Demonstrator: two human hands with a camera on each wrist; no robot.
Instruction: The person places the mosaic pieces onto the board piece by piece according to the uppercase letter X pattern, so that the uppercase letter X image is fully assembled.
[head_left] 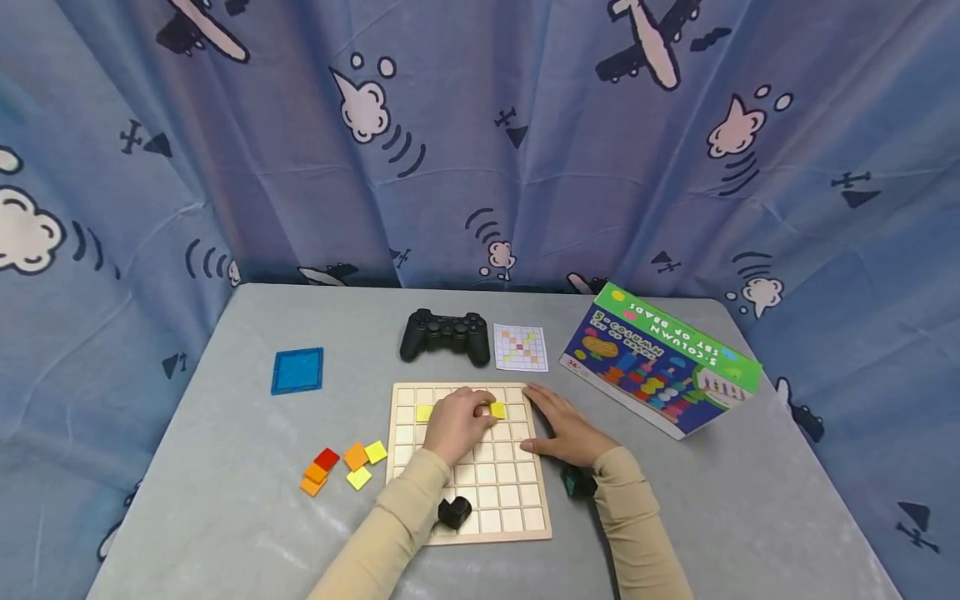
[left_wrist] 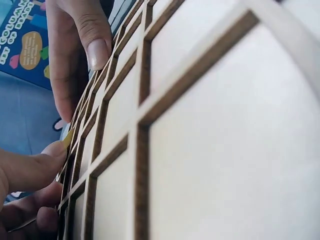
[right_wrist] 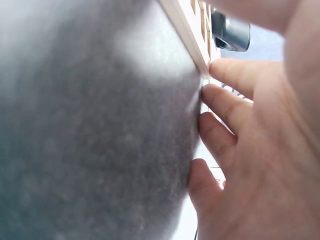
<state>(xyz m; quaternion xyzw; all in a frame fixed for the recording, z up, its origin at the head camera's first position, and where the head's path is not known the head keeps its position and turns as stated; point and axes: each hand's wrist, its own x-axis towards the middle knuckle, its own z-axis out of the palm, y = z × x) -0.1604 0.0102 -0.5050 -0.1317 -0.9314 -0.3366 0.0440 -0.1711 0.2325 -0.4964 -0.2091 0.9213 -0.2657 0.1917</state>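
Observation:
A pale wooden grid board [head_left: 487, 497] lies flat on the table. Over its upper part my left hand [head_left: 457, 423] has thumb and forefinger at a yellow square tile [head_left: 498, 410], in the second row from the far edge. In the left wrist view that tile [left_wrist: 68, 139] shows as a thin sliver against the thumb tip. Another yellow tile [head_left: 423, 413] sits in the same row, left of the hand. My right hand [head_left: 572, 432] rests with spread fingers along the board's right side, thumb on its edge; the right wrist view shows fingertips [right_wrist: 218, 67] at the board's corner.
Loose yellow, orange and red tiles [head_left: 356, 456] lie left of the board. Farther back are a blue tray [head_left: 297, 390], a black game controller [head_left: 446, 333] and a printed pattern card [head_left: 521, 348]. A colourful box [head_left: 660, 360] stands at the back right.

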